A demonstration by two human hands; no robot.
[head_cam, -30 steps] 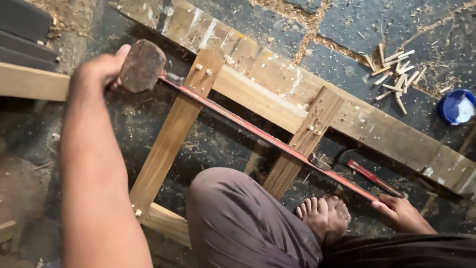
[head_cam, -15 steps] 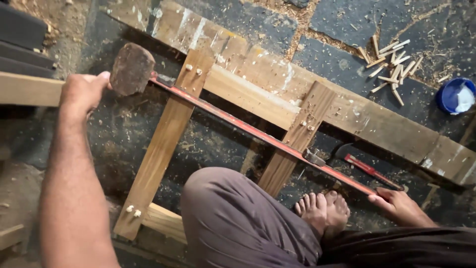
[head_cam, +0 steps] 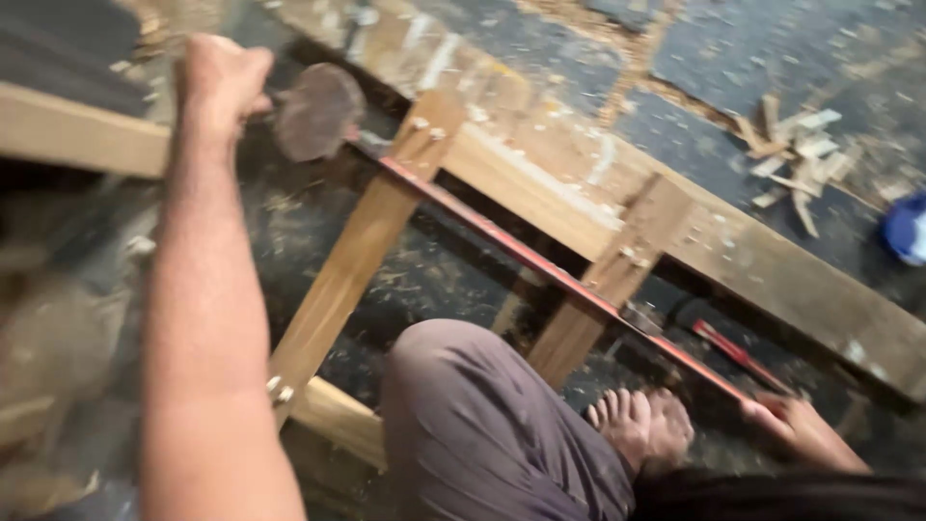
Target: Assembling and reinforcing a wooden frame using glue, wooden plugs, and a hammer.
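Observation:
My left hand [head_cam: 217,82] is closed around the handle of a mallet with a worn brown head [head_cam: 316,111], held at the top left. The head sits right at the upper end of a long red metal bar [head_cam: 540,265]. This bar runs diagonally across a wooden frame [head_cam: 540,188] lying on the floor. My right hand [head_cam: 801,429] grips the bar's lower end at the bottom right. My bent knee [head_cam: 482,415] and bare foot [head_cam: 641,425] rest between the frame's two cross pieces [head_cam: 357,260]. The picture is blurred by motion.
A blue bowl [head_cam: 907,227] sits at the right edge. Short wood offcuts [head_cam: 791,154] and sawdust lie on the dark stone floor beyond the frame. A red-handled tool [head_cam: 738,352] lies near my right hand. A pale plank [head_cam: 77,130] juts in from the left.
My left hand and the mallet dipped, then came up and to the right. The view has become blurred. My right hand stays on the bar's end.

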